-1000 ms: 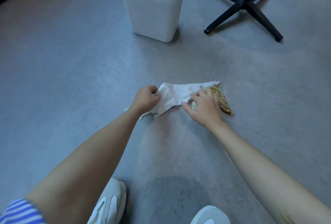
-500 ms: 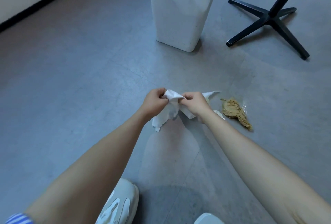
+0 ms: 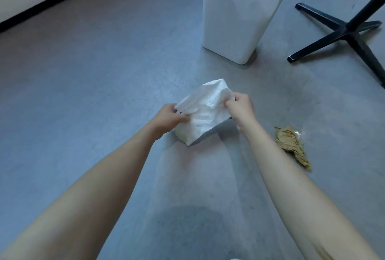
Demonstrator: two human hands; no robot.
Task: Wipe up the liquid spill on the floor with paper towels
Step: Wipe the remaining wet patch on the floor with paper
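Your left hand [image 3: 169,118] and right hand [image 3: 241,110] each pinch an edge of the clean paper towel [image 3: 205,114], spread above the floor [image 3: 104,114]. The soaked brown towel [image 3: 290,145] and wet patch [image 3: 300,133] lie to the right, just beyond your right forearm. Your right hand is nearer.

Two long forearms, bare up to the picture's edge, end in a bare left hand [image 3: 169,117] and right hand [image 3: 241,110].

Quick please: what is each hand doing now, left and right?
Left hand: closed, its grip on the left edge of the white paper towel.
Right hand: closed, its grip on the towel's right edge.
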